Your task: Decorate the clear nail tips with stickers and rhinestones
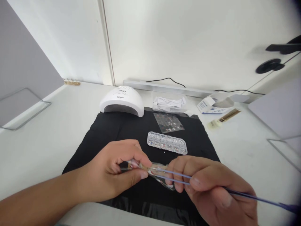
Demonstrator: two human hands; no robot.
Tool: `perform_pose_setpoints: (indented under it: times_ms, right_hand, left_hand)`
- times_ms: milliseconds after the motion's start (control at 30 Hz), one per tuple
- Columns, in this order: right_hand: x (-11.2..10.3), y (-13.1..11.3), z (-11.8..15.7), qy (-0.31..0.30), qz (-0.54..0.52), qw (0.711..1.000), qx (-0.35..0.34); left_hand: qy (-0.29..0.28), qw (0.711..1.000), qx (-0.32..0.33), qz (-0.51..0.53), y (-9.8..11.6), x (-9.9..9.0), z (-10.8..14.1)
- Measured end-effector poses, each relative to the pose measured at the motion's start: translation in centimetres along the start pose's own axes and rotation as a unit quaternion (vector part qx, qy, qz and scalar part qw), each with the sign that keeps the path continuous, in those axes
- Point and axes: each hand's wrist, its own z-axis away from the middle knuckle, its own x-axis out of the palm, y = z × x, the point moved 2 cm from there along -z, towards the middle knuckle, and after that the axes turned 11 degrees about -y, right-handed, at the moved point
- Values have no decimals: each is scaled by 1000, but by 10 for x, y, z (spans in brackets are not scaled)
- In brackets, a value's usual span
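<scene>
My left hand pinches a clear plastic bag between thumb and forefinger. Small red and white pieces show inside it, too small to name. Closed around blue-purple tweezers is my right hand. The tweezers' two arms stand apart and point left at the bag, with their tips close to my left thumb. I cannot tell whether the tips grip a piece. Just beyond the hands, a clear compartment case of tiny gems lies on a black mat.
A white nail lamp stands at the mat's back left. Behind the case lie a clear sheet of small decorations and a clear box of white packets. An opened carton and a gold-capped bottle are at the right.
</scene>
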Motion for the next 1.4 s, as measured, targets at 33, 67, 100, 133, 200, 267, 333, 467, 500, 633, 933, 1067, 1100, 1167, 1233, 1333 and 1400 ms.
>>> perform_pose_setpoints:
  times_ms: [33,67,100,133,200,267,333,467,500,633,933,1067,1100,1167,1233,1333,1400]
  right_hand:
    - [0,0,-1,-2,-7,1000,5]
    - [0,0,-1,-5,-14,1000,9]
    - [-1,0,-2,-8,-20,1000,12]
    - [-1,0,-2,-11,-26,999,15]
    - [-2,0,-2,-13,-36,999,27]
    - [-3,1,-2,-13,-40,998,40]
    - [-4,1,-2,-18,-44,998,44]
    - [-4,2,-3,-17,-71,997,39]
    - [-4,2,-3,-14,-80,996,38]
    - [-3,3,-2,-8,-109,993,39]
    - [-3,4,1,-5,-114,992,48]
    - [-4,4,3,1,-94,994,52]
    - [-4,4,3,5,-87,995,54]
    - [-4,5,4,18,-76,995,54]
    - [-4,6,4,29,-72,996,51]
    - [-3,7,5,41,-81,994,54]
    - [-3,8,6,47,-93,993,62]
  left_hand:
    - [-3,1000,5,-1,0,0,0]
    - [-6,1000,9,-1,1,0,0]
    - [-8,1000,14,-1,1,0,0]
    - [-11,1000,16,-1,2,0,0]
    - [-19,1000,17,0,3,-1,0]
    - [-26,999,18,4,4,-1,0]
    - [-30,999,20,11,5,-1,-1]
    - [-33,999,8,31,5,0,-2]
    - [-36,999,4,35,5,0,-2]
    - [-40,998,-1,46,4,0,-1]
    - [-46,996,-16,71,1,1,0]
    - [-52,993,-41,98,1,1,1]
    - [-53,991,-52,113,1,1,1]
    - [-56,984,-78,152,0,2,1]
    - [-58,974,-104,195,-2,4,1]
    - [-60,960,-129,241,-5,4,2]
    - [-61,954,-136,259,-6,4,2]
